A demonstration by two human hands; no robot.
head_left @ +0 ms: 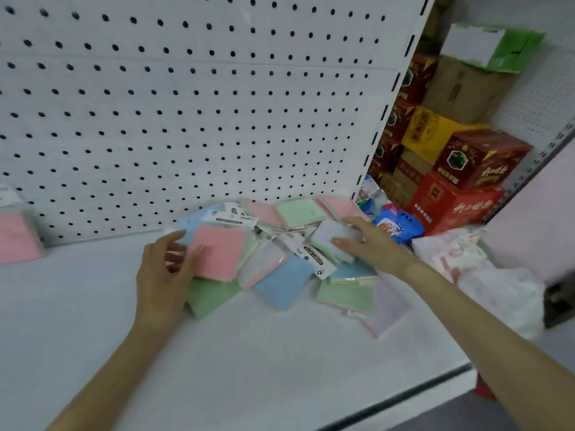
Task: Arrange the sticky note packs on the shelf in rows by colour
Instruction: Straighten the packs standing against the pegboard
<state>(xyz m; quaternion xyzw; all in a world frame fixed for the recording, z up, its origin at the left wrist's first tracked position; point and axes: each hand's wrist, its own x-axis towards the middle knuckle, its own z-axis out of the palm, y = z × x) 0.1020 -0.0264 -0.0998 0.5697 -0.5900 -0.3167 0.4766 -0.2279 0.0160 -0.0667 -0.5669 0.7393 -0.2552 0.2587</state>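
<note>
A big white board wall (pixel 217 104) full of little round black holes stands at the back. Below it lies a flat, smooth white shelf (pixel 249 362). To the right, past the end of the shelf, cardboard boxes (pixel 466 163) in red, yellow and brown are stacked up. Their writing is too blurry to read. A shiny blue bag (pixel 396 227) lies in front of them.

At the back of the shelf, near its right end, sits a messy heap of square sticky note packs (pixel 280 275) in pink, green, blue and white, lying over one another. Some have white paper labels (pixel 314 259) with a black strip, but the words are too blurry to read. Far to the left, well apart from the heap, a lone pink pack (pixel 18 237) sits by the board wall.

Two bare arms reach in from below. The left hand (pixel 165 269) has its grip closed on the edge of a pink pack (pixel 221 251) on the heap, thumb on top. The right hand (pixel 370 244) has its grip let go, and its fingers lie straight and flat on a pale white pack (pixel 334 233).
</note>
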